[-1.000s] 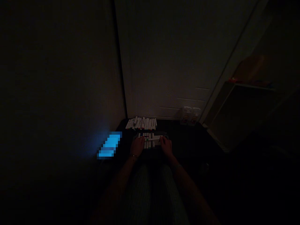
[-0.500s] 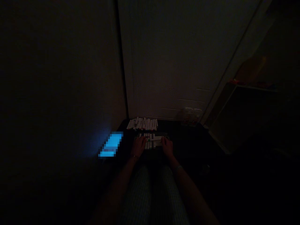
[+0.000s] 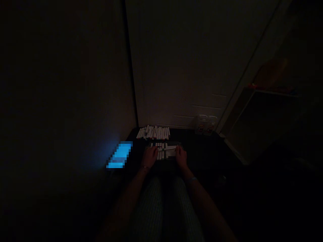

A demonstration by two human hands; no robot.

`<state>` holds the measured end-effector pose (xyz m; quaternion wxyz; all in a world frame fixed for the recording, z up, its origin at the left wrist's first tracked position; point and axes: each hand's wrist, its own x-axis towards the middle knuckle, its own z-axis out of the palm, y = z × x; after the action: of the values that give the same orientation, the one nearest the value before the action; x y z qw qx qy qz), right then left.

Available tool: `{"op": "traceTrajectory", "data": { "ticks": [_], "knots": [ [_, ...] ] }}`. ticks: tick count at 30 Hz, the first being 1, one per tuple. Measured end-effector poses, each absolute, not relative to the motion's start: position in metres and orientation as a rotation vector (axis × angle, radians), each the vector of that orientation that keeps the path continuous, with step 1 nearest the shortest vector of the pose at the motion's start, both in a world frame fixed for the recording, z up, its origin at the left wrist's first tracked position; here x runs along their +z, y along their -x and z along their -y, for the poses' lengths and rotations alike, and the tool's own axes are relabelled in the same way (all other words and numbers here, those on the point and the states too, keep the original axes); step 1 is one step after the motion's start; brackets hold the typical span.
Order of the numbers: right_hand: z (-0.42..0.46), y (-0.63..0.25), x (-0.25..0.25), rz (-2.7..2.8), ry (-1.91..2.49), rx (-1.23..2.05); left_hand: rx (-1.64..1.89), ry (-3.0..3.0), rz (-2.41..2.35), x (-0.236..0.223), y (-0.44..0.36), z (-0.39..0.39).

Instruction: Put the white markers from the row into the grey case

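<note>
A white marker [image 3: 170,148] lies crosswise between my hands, above a row of several upright-lined white markers [image 3: 159,155] in a shallow case [image 3: 173,143]. My left hand [image 3: 150,156] is closed at the marker's left end. Closed on its right end is my right hand [image 3: 181,156]. Behind the case, a loose bundle of white markers [image 3: 154,132] rests on the dark table. Dim light blurs the fingertips and hides the markings.
A glowing blue pixelated screen [image 3: 119,155] is at the left. Two clear plastic packages [image 3: 206,125] stand against the wall [image 3: 174,67] at the back right. The dark table [image 3: 204,151] runs to a shelf-like unit [image 3: 252,114] on the right.
My right hand has shifted slightly right and the marker now tilts up a little toward it. My left hand stays nearly where it was.
</note>
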<state>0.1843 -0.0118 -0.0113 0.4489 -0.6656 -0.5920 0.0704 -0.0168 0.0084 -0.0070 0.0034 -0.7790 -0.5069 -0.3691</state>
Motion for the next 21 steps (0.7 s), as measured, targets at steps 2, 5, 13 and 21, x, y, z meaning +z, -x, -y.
{"op": "traceTrajectory", "data": {
  "ticks": [2, 5, 13, 21],
  "knots": [
    [0.0109, -0.1843, -0.0119, 1.457, 1.641, 0.173, -1.143, 2.427, 1.596, -0.0080, 0.0171, -0.0090],
    [0.0101, -0.1839, -0.0125, 1.442, 1.634, 0.192, -1.117, 2.413, 1.597, -0.0087, 0.0176, -0.0090],
    [0.0115, -0.1847, -0.0110, 1.449, 1.637, 0.180, -1.060, 2.383, 1.623, -0.0088, 0.0168, -0.0081],
    [0.0138, -0.1834, -0.0079, 1.470, 1.612, 0.182, -1.040, 2.388, 1.644, -0.0053, 0.0165, -0.0052]
  ]
}}
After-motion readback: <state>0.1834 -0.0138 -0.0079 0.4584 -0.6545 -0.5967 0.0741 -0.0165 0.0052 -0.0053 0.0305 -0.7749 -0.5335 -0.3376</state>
